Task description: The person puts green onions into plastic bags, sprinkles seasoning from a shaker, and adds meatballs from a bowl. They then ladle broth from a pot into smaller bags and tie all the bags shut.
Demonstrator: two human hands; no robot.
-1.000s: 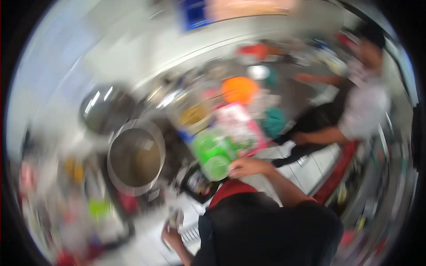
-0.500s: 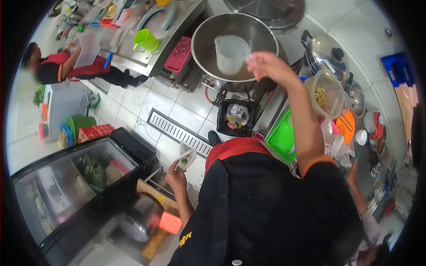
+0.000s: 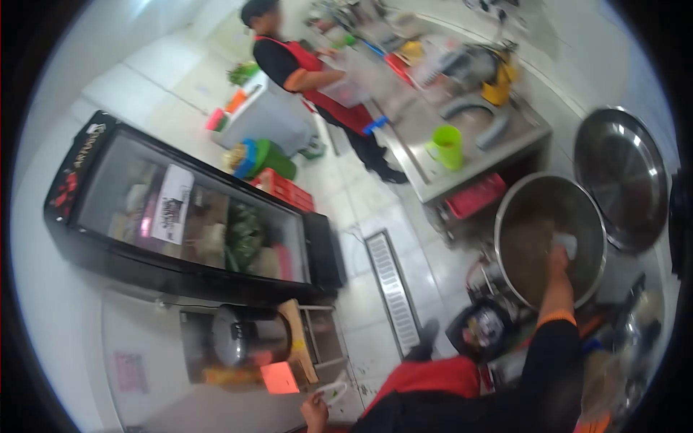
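At the right, my right hand (image 3: 559, 261) reaches down into a large steel pot (image 3: 511, 268). Its fingers are closed on a whitish translucent jug (image 3: 567, 245), which is low inside the pot and partly hidden by the hand. Brownish liquid seems to lie in the pot, though the view is blurred. Near the bottom edge, my left hand (image 3: 315, 413) holds a small white container (image 3: 333, 393) by its rim, with something green inside.
A co-worker in a red apron (image 3: 354, 115) holds a clear tub beside the steel counter (image 3: 469, 169) with a green mug (image 3: 447, 148). A glass-door fridge (image 3: 195, 209) stands left. A large lid (image 3: 622, 180) leans right of the pot. A black bin (image 3: 482, 332) sits below.
The view has swung left. My right hand and the jug have gone down into the pot, where the jug was higher before. My left hand still holds the small container.
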